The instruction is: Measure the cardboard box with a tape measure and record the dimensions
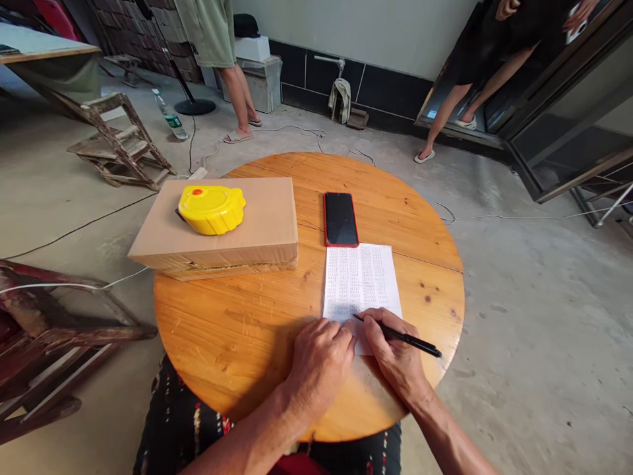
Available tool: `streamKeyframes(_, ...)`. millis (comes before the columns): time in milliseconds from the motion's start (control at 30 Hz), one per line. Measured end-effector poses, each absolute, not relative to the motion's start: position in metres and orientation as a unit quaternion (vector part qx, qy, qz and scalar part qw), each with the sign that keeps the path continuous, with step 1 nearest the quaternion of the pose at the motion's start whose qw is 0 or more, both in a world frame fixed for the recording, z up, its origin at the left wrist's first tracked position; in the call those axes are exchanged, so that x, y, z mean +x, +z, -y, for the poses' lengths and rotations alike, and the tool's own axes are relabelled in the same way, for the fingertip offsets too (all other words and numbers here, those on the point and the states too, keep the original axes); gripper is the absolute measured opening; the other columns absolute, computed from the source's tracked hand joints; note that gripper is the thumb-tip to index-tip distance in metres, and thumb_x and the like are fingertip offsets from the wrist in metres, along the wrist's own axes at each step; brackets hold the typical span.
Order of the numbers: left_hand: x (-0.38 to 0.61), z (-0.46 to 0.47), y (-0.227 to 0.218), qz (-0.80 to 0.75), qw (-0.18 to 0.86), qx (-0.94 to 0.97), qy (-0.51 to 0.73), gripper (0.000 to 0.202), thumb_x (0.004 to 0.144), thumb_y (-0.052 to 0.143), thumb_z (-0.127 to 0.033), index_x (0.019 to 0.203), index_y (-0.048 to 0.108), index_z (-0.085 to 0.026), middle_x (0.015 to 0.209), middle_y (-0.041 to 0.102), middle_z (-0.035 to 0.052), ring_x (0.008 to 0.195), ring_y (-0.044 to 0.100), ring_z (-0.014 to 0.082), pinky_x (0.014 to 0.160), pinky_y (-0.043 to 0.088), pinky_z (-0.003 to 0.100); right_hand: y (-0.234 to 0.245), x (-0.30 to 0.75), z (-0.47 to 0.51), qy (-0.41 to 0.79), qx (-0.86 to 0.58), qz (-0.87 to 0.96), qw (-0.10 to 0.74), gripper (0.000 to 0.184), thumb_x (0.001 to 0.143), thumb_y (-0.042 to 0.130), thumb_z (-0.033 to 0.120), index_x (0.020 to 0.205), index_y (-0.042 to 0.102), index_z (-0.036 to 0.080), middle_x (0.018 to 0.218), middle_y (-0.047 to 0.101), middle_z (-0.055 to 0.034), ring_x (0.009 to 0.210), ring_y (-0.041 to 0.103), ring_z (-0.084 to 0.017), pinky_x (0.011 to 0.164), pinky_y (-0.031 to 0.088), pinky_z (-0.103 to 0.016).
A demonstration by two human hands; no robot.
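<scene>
My right hand (393, 356) grips a black pen (400, 336), its tip touching the lower part of a white sheet (360, 280) covered in rows of small writing. My left hand (319, 363) rests beside it, fingers curled loosely, pressing on the sheet's lower left corner. The sheet lies on a round wooden table (247, 330). A black phone in a red case (341, 219) lies face up just beyond the sheet. To the left sits a flat cardboard box (257, 231) with a yellow tape measure (211, 209) on top.
Two people stand beyond the table, one at the back left (222, 39), one at the right by a doorway (475, 72). A wooden stool lies tipped over (121, 142) on the concrete floor, with a plastic bottle (171, 115) and cables nearby. A dark wooden frame (44, 336) stands at left.
</scene>
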State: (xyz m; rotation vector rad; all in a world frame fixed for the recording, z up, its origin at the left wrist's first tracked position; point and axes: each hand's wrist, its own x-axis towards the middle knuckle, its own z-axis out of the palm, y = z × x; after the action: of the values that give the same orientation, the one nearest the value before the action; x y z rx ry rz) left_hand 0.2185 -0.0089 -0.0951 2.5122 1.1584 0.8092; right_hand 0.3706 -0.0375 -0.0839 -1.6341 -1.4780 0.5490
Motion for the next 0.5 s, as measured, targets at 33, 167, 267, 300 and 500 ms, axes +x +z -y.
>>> streamKeyframes(33, 0.2185, 0.0090, -0.0950, -0.399, 0.129, 0.864, 0.279, 0.008, 0.088, 0.062, -0.015, 0.093, 0.068, -0.016, 0.070, 0.064, 0.0006, 0.065, 0.062, 0.0211, 0.059, 0.050, 0.035, -0.0838, 0.3703, 0.0370, 0.217, -0.651, 0.592, 0.422, 0.019, 0.093, 0.052, 0.025, 0.085, 0.068, 0.019, 0.078, 0.071, -0.0026, 0.072, 0.066, -0.017, 0.068, 0.050, -0.027)
streamKeyframes(167, 0.2181, 0.0088, -0.0944, -0.400, 0.129, 0.864, 0.277, 0.008, 0.088, 0.061, -0.015, 0.092, 0.068, -0.017, 0.070, 0.063, 0.0004, 0.065, 0.062, 0.0209, 0.059, 0.050, 0.036, -0.0826, 0.3689, 0.0352, 0.208, -0.649, 0.602, 0.416, 0.019, 0.093, 0.052, 0.024, 0.085, 0.068, 0.019, 0.075, 0.070, -0.0020, 0.068, 0.064, -0.017, 0.065, 0.049, -0.027)
streamKeyframes(267, 0.2177, 0.0083, -0.0940, -0.402, 0.128, 0.865, 0.272, 0.008, 0.089, 0.061, -0.016, 0.093, 0.068, -0.017, 0.070, 0.064, 0.0004, 0.066, 0.062, 0.0207, 0.059, 0.050, 0.036, -0.0824, 0.3693, 0.0360, 0.202, -0.655, 0.600, 0.413, 0.019, 0.092, 0.052, 0.024, 0.083, 0.068, 0.019, 0.073, 0.070, -0.0020, 0.065, 0.064, -0.017, 0.063, 0.049, -0.027)
streamKeyframes(300, 0.2177, 0.0082, -0.0940, -0.402, 0.128, 0.866, 0.270, 0.009, 0.089, 0.060, -0.016, 0.093, 0.068, -0.017, 0.070, 0.064, 0.0005, 0.066, 0.062, 0.0206, 0.059, 0.050, 0.036, -0.0826, 0.3698, 0.0367, 0.200, -0.657, 0.596, 0.415, 0.020, 0.092, 0.052, 0.024, 0.082, 0.068, 0.019, 0.073, 0.070, -0.0021, 0.066, 0.064, -0.017, 0.063, 0.050, -0.028)
streamKeyframes(500, 0.2178, 0.0083, -0.0960, -0.397, 0.131, 0.868, 0.268, 0.015, 0.089, 0.059, -0.015, 0.100, 0.068, -0.018, 0.071, 0.064, 0.0009, 0.066, 0.062, 0.0202, 0.061, 0.050, 0.035, -0.0845, 0.3723, 0.0389, 0.192, -0.671, 0.571, 0.433, 0.020, 0.092, 0.053, 0.027, 0.083, 0.069, 0.019, 0.073, 0.071, -0.0020, 0.065, 0.065, -0.018, 0.061, 0.050, -0.027)
